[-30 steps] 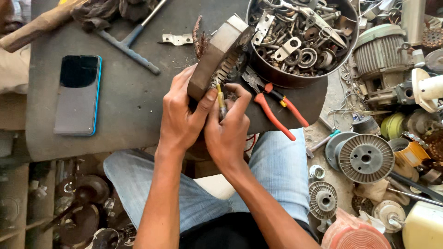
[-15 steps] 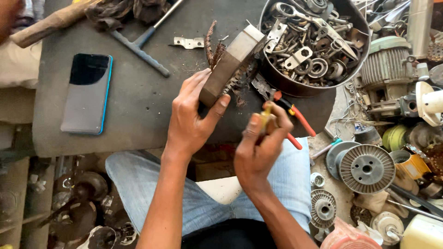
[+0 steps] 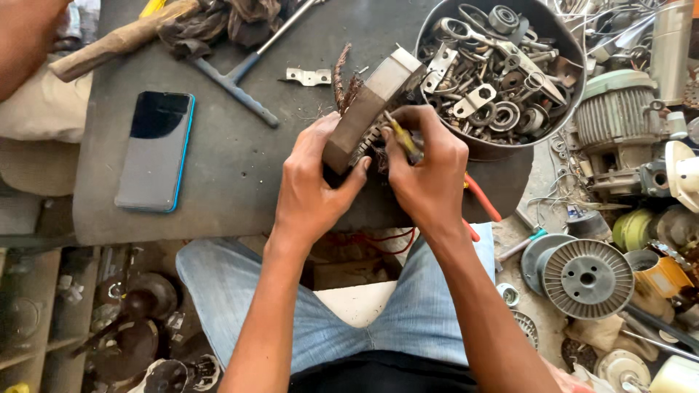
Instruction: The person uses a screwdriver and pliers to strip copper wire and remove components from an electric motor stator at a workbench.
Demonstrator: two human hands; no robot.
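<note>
left hand grips one grey motor stator tilted on the dark table; right hand pinches a yellow-handled tool against it. one blue-edged phone lies left, one bowl of metal scrap right.

Dark worktable, cluttered workshop floor
</note>
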